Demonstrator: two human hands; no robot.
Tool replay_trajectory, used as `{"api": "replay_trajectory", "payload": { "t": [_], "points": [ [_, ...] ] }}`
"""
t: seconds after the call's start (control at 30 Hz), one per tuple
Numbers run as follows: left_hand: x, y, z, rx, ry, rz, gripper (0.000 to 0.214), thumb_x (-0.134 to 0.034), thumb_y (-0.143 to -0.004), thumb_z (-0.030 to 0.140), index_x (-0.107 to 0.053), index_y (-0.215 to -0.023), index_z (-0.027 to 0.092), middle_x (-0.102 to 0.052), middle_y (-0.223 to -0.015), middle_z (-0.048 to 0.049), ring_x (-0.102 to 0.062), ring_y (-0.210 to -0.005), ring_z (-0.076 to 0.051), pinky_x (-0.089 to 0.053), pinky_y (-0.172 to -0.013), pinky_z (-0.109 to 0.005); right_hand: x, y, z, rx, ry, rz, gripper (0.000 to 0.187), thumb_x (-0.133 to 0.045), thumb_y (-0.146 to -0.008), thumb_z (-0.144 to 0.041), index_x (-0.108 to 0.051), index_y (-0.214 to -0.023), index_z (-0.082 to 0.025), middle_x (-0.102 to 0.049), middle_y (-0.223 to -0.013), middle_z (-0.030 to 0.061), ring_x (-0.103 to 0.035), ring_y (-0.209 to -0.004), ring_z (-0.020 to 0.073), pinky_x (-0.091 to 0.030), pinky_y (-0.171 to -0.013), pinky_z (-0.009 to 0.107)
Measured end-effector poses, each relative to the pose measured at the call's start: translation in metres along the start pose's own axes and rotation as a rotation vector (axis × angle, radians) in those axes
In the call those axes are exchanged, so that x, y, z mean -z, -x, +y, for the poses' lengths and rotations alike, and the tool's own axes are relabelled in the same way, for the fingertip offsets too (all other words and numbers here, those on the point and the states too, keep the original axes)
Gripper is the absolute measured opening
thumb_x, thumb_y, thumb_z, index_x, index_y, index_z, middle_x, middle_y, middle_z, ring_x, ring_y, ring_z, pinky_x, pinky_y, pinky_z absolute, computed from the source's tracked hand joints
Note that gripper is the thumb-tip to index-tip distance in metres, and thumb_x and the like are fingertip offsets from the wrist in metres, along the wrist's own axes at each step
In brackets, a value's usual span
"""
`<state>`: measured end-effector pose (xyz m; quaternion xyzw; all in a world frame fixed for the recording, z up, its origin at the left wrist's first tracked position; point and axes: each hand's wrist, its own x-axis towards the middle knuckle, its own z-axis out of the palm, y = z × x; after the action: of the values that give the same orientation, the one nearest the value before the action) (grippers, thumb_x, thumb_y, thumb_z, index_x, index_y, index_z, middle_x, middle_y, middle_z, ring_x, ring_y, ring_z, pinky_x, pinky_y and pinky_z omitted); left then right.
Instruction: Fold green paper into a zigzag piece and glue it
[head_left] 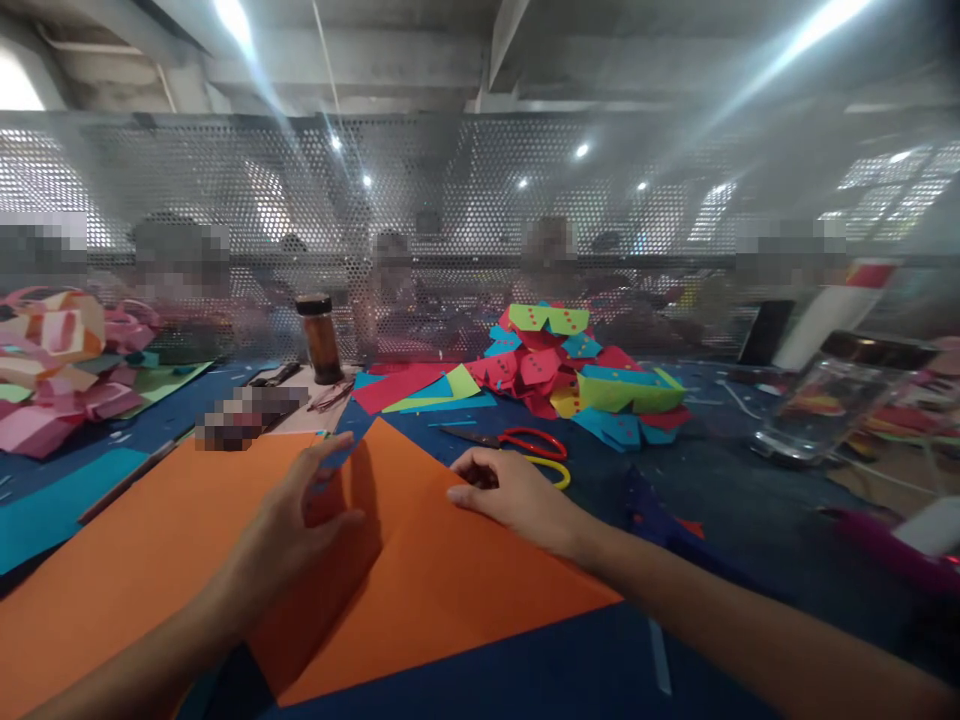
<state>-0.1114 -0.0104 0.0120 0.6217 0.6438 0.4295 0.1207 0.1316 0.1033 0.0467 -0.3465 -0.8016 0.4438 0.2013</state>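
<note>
An orange sheet of paper point(450, 590) lies before me at a slant, with a crease or bend running down its left part. My right hand point(514, 495) pinches its upper right edge, thumb on top and fingers curled. Over the sheet's left side is my left hand point(289, 515), thumb and fingers apart, gripping nothing. More orange paper point(127, 565) spreads out under and beyond my left forearm. Just past my right hand lie scissors point(517, 437) with red and yellow handle loops, partly hidden by that hand.
Folded paper pieces point(555, 370) are heaped at the back, and pink ones point(64, 385) at the left. A dark-lidded bottle point(321, 345) and a clear jar point(814, 405) stand on the blue table point(525, 665). Behind rises a perforated metal screen point(435, 200), people beyond it.
</note>
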Motion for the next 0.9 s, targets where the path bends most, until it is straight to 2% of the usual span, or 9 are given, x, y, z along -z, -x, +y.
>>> {"api": "replay_trajectory", "payload": {
  "t": [0.13,0.2,0.27,0.43,0.53,0.63,0.73,0.8,0.9],
  "points": [
    [-0.001,-0.002,-0.003,0.090,0.090,-0.018,0.066,-0.065,-0.080,0.040,-0.042,-0.140,0.025,-0.066,-0.109,-0.0060,-0.063,-0.110,-0.028,-0.052,-0.092,-0.042,0.000,0.003,-0.003,0.023,0.030,0.013,0.010,-0.067,-0.081,-0.026,-0.065,-0.084,-0.016,-0.065,-0.078,0.0008,-0.057,-0.071,0.0133,-0.042,-0.063,0.025],
    [-0.001,-0.002,-0.004,0.110,0.096,-0.041,0.067,-0.063,-0.081,0.039,-0.040,-0.142,0.023,-0.066,-0.095,-0.0032,-0.067,-0.093,-0.025,-0.054,-0.083,-0.039,0.000,0.004,-0.004,0.027,0.023,0.007,0.010,-0.066,-0.082,-0.026,-0.065,-0.084,-0.016,-0.065,-0.078,0.0010,-0.057,-0.071,0.0133,-0.041,-0.063,0.025],
    [-0.001,-0.002,-0.004,0.111,0.137,-0.055,0.067,-0.063,-0.082,0.039,-0.039,-0.143,0.022,-0.065,-0.090,-0.0022,-0.067,-0.086,-0.023,-0.055,-0.080,-0.038,0.000,0.004,-0.005,0.037,0.014,0.001,0.010,-0.065,-0.083,-0.025,-0.065,-0.083,-0.015,-0.065,-0.078,0.0012,-0.057,-0.071,0.0132,-0.041,-0.063,0.025],
    [0.004,-0.010,0.001,0.068,0.195,0.036,0.062,-0.067,-0.081,0.042,-0.044,-0.137,0.025,-0.060,-0.122,-0.0092,-0.058,-0.116,-0.028,-0.048,-0.096,-0.043,0.000,0.005,-0.003,0.070,0.024,0.005,0.011,-0.065,-0.083,-0.027,-0.065,-0.083,-0.016,-0.064,-0.077,0.0009,-0.056,-0.070,0.0132,-0.040,-0.062,0.024],
    [0.008,-0.021,0.010,0.029,0.237,0.092,0.067,-0.070,-0.077,0.042,-0.043,-0.136,0.024,-0.058,-0.129,-0.0116,-0.055,-0.122,-0.029,-0.046,-0.098,-0.044,0.000,0.006,-0.006,0.077,0.006,-0.010,0.011,-0.065,-0.083,-0.027,-0.064,-0.083,-0.016,-0.065,-0.078,0.0015,-0.057,-0.071,0.0135,-0.041,-0.062,0.024],
    [0.011,-0.029,0.024,0.186,0.398,-0.076,0.079,-0.076,-0.070,0.044,-0.042,-0.137,0.020,-0.070,-0.109,-0.0120,-0.067,-0.102,-0.031,-0.054,-0.085,-0.045,0.001,0.009,-0.010,0.077,-0.007,-0.012,0.011,-0.065,-0.083,-0.026,-0.064,-0.081,-0.015,-0.066,-0.079,0.0018,-0.058,-0.071,0.0134,-0.041,-0.063,0.025],
    [0.011,-0.027,0.036,0.353,0.489,-0.241,0.073,-0.082,-0.062,0.048,-0.056,-0.124,0.020,-0.075,-0.101,-0.0110,-0.072,-0.090,-0.034,-0.058,-0.073,-0.044,0.004,0.011,-0.013,0.092,-0.013,0.008,0.011,-0.065,-0.082,-0.026,-0.064,-0.080,-0.015,-0.066,-0.077,0.0014,-0.058,-0.071,0.0134,-0.041,-0.062,0.025],
    [0.010,-0.023,0.041,0.423,0.478,-0.289,0.064,-0.085,-0.056,0.047,-0.065,-0.111,0.019,-0.077,-0.098,-0.0109,-0.073,-0.088,-0.035,-0.059,-0.071,-0.042,0.004,0.012,-0.014,0.097,-0.021,0.025,0.010,-0.066,-0.081,-0.025,-0.064,-0.079,-0.016,-0.065,-0.076,0.0011,-0.058,-0.070,0.0135,-0.041,-0.062,0.025],
    [0.008,-0.016,0.041,0.515,0.461,-0.292,0.053,-0.088,-0.050,0.047,-0.073,-0.090,0.016,-0.078,-0.079,-0.0102,-0.073,-0.074,-0.035,-0.057,-0.063,-0.037,0.004,0.013,-0.014,0.103,-0.030,0.040,0.009,-0.067,-0.079,-0.025,-0.064,-0.076,-0.016,-0.065,-0.074,0.0008,-0.058,-0.069,0.0137,-0.042,-0.062,0.025]
  ]
}}
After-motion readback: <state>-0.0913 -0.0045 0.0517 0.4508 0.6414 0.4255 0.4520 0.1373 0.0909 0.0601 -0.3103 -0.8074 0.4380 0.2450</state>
